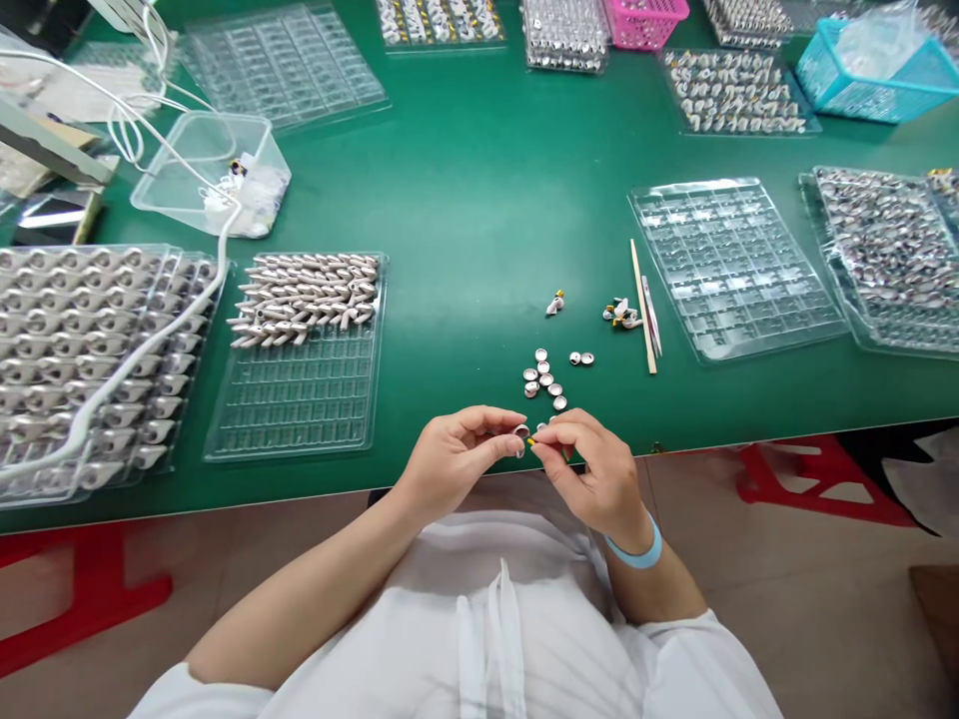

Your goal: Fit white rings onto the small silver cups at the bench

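Head view | left hand [457, 454]: fingers pinch silver cup [520, 430], seemingly steadying it | right hand [599, 474]: fingers pinch yellow part [531, 440] beside it | loose cups [546, 379] sit within easy reach

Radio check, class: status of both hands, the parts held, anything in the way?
Left hand pinching a round silvery part. Right hand pinching a small yellow piece, close beside it. Loose round parts just beyond the hands; none appears to block them.

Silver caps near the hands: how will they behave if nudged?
The silver caps look smooth, so they would probably slide easily on the table. Most lie bunched, so pushing one may shift its neighbours. Their round outline suggests one could roll if tipped on edge.
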The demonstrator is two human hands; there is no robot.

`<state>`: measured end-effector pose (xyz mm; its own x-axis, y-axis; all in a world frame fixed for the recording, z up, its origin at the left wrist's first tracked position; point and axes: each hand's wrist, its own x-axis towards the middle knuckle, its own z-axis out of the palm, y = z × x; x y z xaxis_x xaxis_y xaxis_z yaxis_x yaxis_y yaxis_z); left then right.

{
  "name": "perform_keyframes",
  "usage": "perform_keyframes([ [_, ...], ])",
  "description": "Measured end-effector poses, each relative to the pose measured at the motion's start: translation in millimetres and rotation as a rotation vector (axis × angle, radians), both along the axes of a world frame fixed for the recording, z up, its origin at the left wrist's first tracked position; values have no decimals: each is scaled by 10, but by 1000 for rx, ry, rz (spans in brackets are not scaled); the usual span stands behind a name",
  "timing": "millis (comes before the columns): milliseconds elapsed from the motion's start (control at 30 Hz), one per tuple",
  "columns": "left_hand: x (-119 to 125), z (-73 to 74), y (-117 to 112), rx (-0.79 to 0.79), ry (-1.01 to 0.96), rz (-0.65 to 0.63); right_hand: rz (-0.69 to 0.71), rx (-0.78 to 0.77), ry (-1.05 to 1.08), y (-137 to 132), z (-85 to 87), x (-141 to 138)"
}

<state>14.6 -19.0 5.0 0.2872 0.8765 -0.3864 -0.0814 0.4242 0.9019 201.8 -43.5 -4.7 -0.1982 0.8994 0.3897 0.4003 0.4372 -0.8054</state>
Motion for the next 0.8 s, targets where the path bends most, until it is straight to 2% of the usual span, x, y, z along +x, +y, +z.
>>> perform_keyframes([
  [167,7,-10,-2,13,10,12,47,-27,-26,19,17,3],
  [533,-15,-13,-28,209,159,-58,74,-86,-77,42,40,15],
  [667,-38,-19,-28,297,262,-110,81,-136,-117,66,72,24],
  [800,-70,-4,-22,313,274,-200,106,-140,-146,92,106,36],
])
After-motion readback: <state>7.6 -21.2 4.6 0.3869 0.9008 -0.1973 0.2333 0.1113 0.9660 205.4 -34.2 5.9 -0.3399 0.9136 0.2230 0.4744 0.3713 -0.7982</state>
